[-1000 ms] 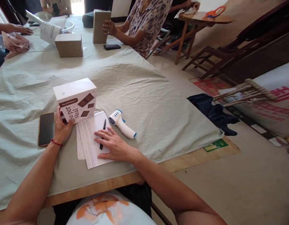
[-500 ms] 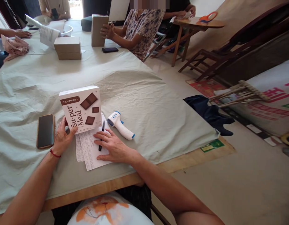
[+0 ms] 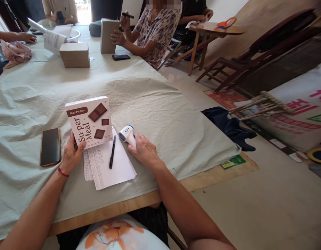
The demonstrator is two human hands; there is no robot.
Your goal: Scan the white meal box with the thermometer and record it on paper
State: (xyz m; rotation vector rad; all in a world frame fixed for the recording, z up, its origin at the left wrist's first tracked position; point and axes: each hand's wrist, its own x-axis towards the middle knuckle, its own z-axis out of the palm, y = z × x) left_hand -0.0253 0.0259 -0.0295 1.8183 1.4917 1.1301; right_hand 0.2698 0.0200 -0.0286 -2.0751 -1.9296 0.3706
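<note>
Right hand (image 3: 143, 150) now on thermometer (image 3: 127, 134), nose up-left.

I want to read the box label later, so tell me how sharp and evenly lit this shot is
Head view: soft daylight, no harsh shadows or glare; the box print reads sharp in the left hand. Right hand on the thermometer is crisp too. The far right edge smears, and straight lines bow from the wide lens.

The scene is evenly lit by soft daylight, brightest at a washed-out doorway (image 3: 83, 6) at the top. Only faint shadows are cast on the surface (image 3: 155, 104). Straight lines are bent near the edges, and the far right is smeared by motion blur.
</note>
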